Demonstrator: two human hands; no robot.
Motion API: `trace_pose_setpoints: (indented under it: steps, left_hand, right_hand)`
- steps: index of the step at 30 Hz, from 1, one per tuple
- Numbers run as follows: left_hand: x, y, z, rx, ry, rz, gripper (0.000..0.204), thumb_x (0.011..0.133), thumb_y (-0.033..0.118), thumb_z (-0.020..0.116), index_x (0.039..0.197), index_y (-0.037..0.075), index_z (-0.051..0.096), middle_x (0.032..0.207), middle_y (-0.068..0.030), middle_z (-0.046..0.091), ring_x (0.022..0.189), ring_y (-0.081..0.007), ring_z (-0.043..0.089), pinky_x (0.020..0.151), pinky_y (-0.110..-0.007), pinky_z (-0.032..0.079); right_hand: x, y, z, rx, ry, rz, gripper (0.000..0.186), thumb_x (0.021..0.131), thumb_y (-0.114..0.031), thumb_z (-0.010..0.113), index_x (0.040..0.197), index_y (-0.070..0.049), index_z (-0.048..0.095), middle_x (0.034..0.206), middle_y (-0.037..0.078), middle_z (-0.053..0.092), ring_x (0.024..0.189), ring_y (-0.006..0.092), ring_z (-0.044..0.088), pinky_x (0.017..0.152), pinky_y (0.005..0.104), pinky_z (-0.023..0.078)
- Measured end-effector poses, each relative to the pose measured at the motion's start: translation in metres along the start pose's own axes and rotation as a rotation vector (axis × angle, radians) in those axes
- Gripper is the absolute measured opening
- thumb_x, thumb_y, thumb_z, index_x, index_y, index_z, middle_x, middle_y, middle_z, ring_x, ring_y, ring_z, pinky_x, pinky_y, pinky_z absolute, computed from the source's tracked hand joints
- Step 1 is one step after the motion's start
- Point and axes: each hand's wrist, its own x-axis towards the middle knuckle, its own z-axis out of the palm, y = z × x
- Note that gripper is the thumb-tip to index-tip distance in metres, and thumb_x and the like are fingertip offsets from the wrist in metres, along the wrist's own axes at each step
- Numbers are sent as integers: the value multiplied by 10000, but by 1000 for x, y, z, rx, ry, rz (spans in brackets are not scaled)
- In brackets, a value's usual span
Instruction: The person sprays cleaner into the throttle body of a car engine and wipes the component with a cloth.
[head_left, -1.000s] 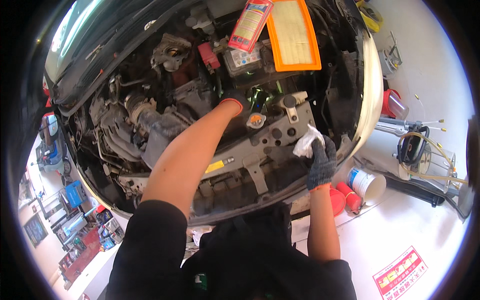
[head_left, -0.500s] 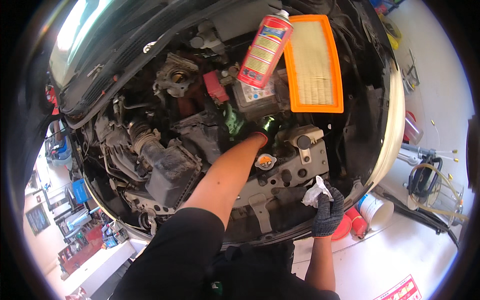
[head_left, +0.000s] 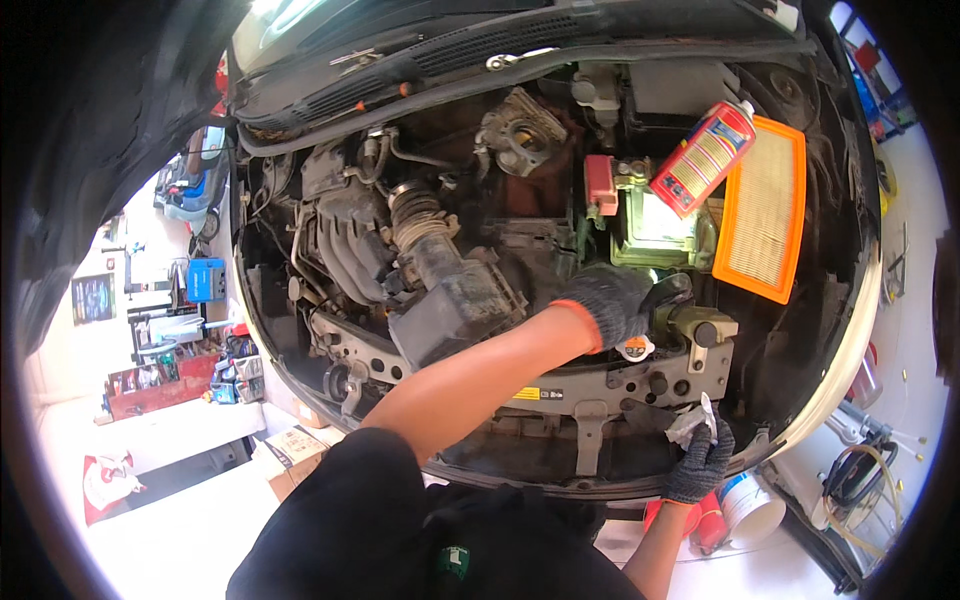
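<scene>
My left hand (head_left: 615,302), in a dark grey knit glove with an orange cuff, reaches into the engine bay. It is closed around a dark flashlight, mostly hidden by the fingers; bright light falls on the battery (head_left: 655,235) just beyond. Close below the glove sits the radiator cap (head_left: 635,348), with an orange label. Over the front edge of the bay, my gloved right hand (head_left: 703,468) pinches a crumpled whitish wrapper or tissue (head_left: 690,424). A red spray can (head_left: 703,160) lies tilted by the battery, against an orange-framed air filter (head_left: 762,210).
The dusty air box (head_left: 450,305) with its ribbed intake hose lies left of my forearm. A throttle body (head_left: 525,140) stands farther back. Beyond the front bumper are a white bucket (head_left: 752,508), red containers and a cardboard box (head_left: 290,460) on the floor.
The view has swung, so the engine bay sits farther right and lower. My left hand has come up out of the gap, its glove now visible, and the light has shifted onto the battery.
</scene>
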Motion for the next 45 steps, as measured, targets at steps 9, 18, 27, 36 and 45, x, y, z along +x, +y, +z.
trace_pose_setpoints:
  steps: [9,18,27,36,45]
  left_hand:
    - [-133,-82,-108,-990,753,263,389,904,60,710,1272,64,584,1099,-28,666,957,-138,639,864,-303,539]
    - [-127,-134,-205,-604,988,18,285,904,189,749,1143,44,694,996,-43,714,836,-112,670,741,-258,546]
    - [-87,-179,-190,-1046,868,389,262,977,171,637,1196,27,644,1111,-137,684,902,-242,708,780,-318,605]
    - [-105,-195,-185,-1266,823,384,385,1004,178,583,1317,-31,501,1256,-195,625,1075,-392,665,1016,-526,540]
    - [-101,-157,-207,-1343,926,461,514,925,318,706,1323,16,588,1193,-102,663,1044,-224,674,813,-382,610]
  right_hand:
    - [5,8,2,53,5,-18,228,978,-116,600,1166,12,607,1166,119,652,1039,218,611,940,360,494]
    - [1,-7,10,6,25,7,226,975,-125,609,1160,5,610,1158,123,655,1064,220,612,955,350,483]
    - [-4,7,5,-333,19,4,319,982,-209,597,1207,16,607,1161,153,667,1027,258,641,888,377,529]
    - [-2,8,10,-363,8,-35,312,973,-192,611,1210,11,606,1147,150,675,1030,254,639,923,373,509]
    - [-4,5,15,-184,25,-65,255,961,-131,624,1167,19,626,1130,135,662,1039,229,623,945,362,491]
